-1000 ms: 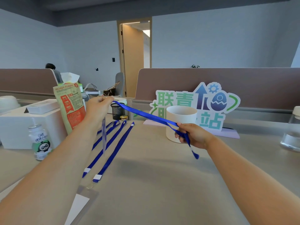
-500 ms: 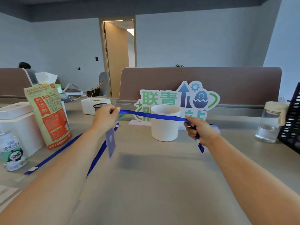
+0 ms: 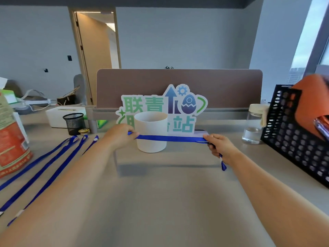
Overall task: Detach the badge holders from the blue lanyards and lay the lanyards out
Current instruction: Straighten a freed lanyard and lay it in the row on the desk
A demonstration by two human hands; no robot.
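You hold the blue lanyard (image 3: pixel 169 139) taut, its long axis running left to right above the surface's far middle. Your left hand (image 3: pixel 119 135) pinches one end and your right hand (image 3: pixel 219 146) grips the other, a tail hanging below. Half a second ago it crossed the white cup (image 3: pixel 151 125) near the rim; now it crosses lower. Three laid-out lanyards (image 3: pixel 46 168) lie toward the left edge, and a black crate (image 3: pixel 292 132) stands at the right
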